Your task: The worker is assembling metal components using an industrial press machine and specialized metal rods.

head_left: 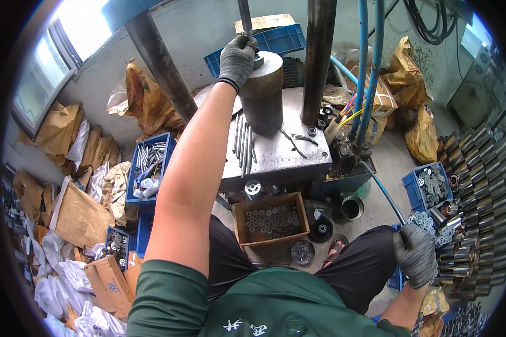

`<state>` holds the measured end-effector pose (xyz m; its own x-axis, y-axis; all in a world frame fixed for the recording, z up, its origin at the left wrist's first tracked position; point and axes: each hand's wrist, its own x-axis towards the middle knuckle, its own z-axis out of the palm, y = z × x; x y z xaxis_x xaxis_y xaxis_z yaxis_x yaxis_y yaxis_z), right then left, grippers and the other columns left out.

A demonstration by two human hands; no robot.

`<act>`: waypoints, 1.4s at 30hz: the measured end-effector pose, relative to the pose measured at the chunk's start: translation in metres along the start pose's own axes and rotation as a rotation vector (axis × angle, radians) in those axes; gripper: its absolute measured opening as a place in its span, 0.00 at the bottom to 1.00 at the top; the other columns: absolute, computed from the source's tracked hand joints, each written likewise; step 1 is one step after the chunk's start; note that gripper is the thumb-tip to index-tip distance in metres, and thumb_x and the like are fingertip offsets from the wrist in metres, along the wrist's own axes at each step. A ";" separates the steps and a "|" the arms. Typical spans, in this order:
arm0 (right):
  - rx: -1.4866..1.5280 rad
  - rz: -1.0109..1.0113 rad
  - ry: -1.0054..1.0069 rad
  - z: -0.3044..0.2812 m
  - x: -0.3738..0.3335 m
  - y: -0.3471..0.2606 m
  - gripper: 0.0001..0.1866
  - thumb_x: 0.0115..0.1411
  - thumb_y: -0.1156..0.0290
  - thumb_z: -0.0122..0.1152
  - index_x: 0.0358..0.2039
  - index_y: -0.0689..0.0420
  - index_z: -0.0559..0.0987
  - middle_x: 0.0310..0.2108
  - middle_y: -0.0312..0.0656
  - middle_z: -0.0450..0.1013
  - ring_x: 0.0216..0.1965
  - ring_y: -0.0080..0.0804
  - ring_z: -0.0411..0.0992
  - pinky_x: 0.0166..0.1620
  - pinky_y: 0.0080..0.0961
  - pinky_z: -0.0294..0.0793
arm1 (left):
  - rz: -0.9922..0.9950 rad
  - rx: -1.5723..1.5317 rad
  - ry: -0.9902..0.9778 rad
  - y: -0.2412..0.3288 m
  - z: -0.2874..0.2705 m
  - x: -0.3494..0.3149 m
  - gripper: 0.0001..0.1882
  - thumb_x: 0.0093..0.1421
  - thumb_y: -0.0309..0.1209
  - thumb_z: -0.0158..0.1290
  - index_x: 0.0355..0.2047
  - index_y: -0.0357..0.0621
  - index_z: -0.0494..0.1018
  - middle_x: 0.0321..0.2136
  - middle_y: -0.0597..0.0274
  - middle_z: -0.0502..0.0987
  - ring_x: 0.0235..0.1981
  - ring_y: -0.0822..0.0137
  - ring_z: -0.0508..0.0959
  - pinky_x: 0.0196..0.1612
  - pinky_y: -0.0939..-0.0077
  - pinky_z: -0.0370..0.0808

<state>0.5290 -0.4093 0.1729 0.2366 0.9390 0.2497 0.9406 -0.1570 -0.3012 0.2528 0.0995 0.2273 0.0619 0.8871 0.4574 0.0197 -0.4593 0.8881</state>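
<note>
My left hand (237, 60), in a grey knitted glove, reaches up to the top of a thick steel cylinder (264, 98) on the press bed. Its fingers are closed about the lower end of an upright metal rod (245, 17); the exact grip is partly hidden. Beside the fingers, a dark ring (258, 62) rests on the cylinder. Low on the right, my gloved right hand (416, 255) is wrapped round the end of a long lever (385, 194), which slants up toward the machine.
Loose rods (243, 146) and pliers (299, 141) lie on the metal bed (287, 165). Below stands a box of small rings (270, 241). Dark posts (319, 62) and blue hoses (371, 73) rise nearby. Stacked metal sleeves (483, 202) fill the right; blue bins (146, 194) stand left.
</note>
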 end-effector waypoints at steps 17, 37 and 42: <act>-0.058 -0.324 0.578 -0.055 0.248 0.002 0.23 0.62 0.74 0.62 0.59 0.54 0.77 0.46 0.53 0.80 0.46 0.49 0.81 0.51 0.38 0.79 | 0.050 0.134 -0.014 -0.012 -0.004 0.010 0.13 0.70 0.35 0.55 0.49 0.40 0.80 0.32 0.61 0.83 0.32 0.74 0.81 0.37 0.75 0.82; -0.025 -0.122 -0.338 -0.009 0.012 0.006 0.07 0.54 0.70 0.64 0.33 0.59 0.82 0.32 0.54 0.79 0.35 0.56 0.78 0.40 0.45 0.79 | 0.067 0.120 0.015 -0.003 -0.006 0.003 0.12 0.69 0.35 0.56 0.44 0.40 0.82 0.29 0.61 0.83 0.31 0.71 0.82 0.39 0.73 0.82; 0.143 -0.038 -0.210 -0.021 0.027 -0.001 0.12 0.55 0.71 0.63 0.39 0.59 0.84 0.32 0.53 0.80 0.35 0.55 0.79 0.41 0.44 0.80 | 0.102 0.172 0.011 -0.003 -0.007 0.001 0.12 0.70 0.34 0.56 0.44 0.39 0.82 0.29 0.61 0.83 0.30 0.72 0.82 0.37 0.73 0.86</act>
<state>0.5396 -0.3900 0.1990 0.1319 0.9887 0.0711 0.9002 -0.0894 -0.4261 0.2460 0.1020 0.2258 0.0615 0.8357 0.5458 0.1841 -0.5469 0.8167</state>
